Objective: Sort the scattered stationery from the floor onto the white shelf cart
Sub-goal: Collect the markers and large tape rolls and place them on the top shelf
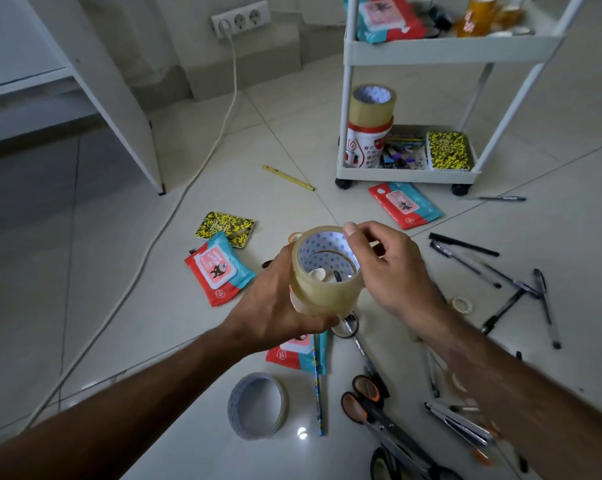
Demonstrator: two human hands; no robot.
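A clear tape roll is held above the floor in the middle of the view. My left hand grips it from the left and underneath. My right hand pinches its top rim with thumb and forefinger. The white shelf cart stands at the upper right. Its bottom tray holds a tape roll stacked on a white tub, several pens and a yellow patterned notebook. On the floor lie wipes packs, another notebook, a ruler, pens and scissors.
A grey tape roll stands on edge near my left forearm. A small tape ring lies at the right. A white cable runs from the wall socket across the tiles. A white furniture leg stands at the left.
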